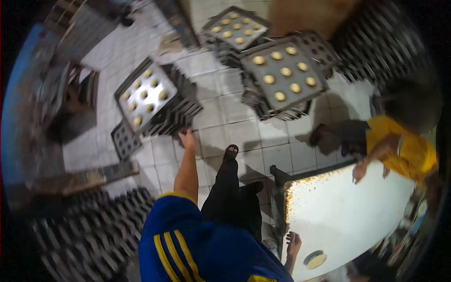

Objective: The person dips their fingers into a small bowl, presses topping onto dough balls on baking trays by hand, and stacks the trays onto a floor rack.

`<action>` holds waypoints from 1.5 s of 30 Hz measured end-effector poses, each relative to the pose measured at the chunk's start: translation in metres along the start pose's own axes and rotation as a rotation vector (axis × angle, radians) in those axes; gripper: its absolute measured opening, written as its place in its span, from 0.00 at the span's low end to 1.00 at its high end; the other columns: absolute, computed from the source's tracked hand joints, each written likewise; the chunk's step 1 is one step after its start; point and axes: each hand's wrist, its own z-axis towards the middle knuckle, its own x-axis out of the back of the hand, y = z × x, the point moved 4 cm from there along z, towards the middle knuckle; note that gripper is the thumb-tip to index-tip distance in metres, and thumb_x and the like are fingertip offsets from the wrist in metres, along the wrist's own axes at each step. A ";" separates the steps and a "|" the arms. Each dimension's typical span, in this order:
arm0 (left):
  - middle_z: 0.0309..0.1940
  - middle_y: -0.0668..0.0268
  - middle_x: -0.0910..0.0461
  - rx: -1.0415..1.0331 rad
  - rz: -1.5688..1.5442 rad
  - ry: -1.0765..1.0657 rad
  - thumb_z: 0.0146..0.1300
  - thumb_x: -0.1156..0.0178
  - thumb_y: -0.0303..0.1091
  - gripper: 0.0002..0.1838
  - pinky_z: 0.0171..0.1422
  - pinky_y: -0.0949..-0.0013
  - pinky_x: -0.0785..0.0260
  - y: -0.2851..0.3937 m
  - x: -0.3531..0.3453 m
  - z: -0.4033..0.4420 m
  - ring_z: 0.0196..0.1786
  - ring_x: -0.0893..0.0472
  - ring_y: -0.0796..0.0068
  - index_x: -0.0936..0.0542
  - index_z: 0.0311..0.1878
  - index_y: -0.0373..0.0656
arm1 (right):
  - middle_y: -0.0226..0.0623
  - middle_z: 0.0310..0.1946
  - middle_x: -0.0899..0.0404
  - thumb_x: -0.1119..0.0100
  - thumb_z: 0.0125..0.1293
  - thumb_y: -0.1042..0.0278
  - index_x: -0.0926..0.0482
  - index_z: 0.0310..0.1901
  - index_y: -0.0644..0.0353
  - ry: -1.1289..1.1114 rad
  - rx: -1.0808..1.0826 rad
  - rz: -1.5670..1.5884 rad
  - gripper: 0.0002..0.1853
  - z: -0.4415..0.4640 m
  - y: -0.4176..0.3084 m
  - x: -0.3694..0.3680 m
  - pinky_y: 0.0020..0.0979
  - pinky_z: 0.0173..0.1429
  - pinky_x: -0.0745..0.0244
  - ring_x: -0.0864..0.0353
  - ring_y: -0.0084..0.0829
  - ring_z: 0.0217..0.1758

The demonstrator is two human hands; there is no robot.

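My left arm stretches forward, and my left hand (188,138) is by the near corner of a stack of metal baking trays (183,101). Its small, blurred fingers look apart, with nothing visible in them. The top tray (134,101) of that stack carries several pale dough rounds (144,94). Beside me, my right hand (293,242) hovers over or rests on the edge of a white-topped table (347,211); which one, I cannot tell. Its fingers are spread and hold nothing. Near it on the table lies a flat, pale round piece (316,260), perhaps dough.
Two more tray stacks stand ahead, their top trays (283,108) (235,22) bearing dough rounds. A person in a yellow shirt (399,145) leans at the table, one hand (360,172) over its top. Racked trays (89,230) stand lower left; tiled floor (225,108) lies between.
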 end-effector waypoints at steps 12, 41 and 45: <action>0.72 0.47 0.22 -0.162 0.185 0.461 0.73 0.34 0.54 0.41 0.77 0.53 0.34 0.105 0.368 0.246 0.73 0.25 0.51 0.31 0.77 0.31 | 0.42 0.42 0.12 0.38 0.83 0.55 0.15 0.50 0.64 -0.312 0.006 -0.685 0.16 -0.037 0.028 -0.125 0.36 0.46 0.21 0.17 0.30 0.43; 0.56 0.53 0.18 0.062 0.043 -0.393 0.60 0.41 0.22 0.29 0.59 0.58 0.19 0.085 0.341 -0.155 0.53 0.14 0.58 0.28 0.67 0.31 | 0.28 0.29 0.20 0.42 0.83 0.53 0.15 0.46 0.66 0.592 0.212 0.171 0.20 -0.127 0.197 0.010 0.29 0.35 0.29 0.25 0.22 0.30; 0.53 0.57 0.15 0.048 0.153 -0.512 0.63 0.38 0.27 0.27 0.63 0.57 0.20 0.060 0.239 -0.304 0.54 0.14 0.62 0.23 0.66 0.30 | 0.42 0.47 0.13 0.41 0.84 0.54 0.17 0.57 0.70 0.869 0.185 0.152 0.22 -0.115 0.266 0.135 0.34 0.55 0.20 0.16 0.30 0.49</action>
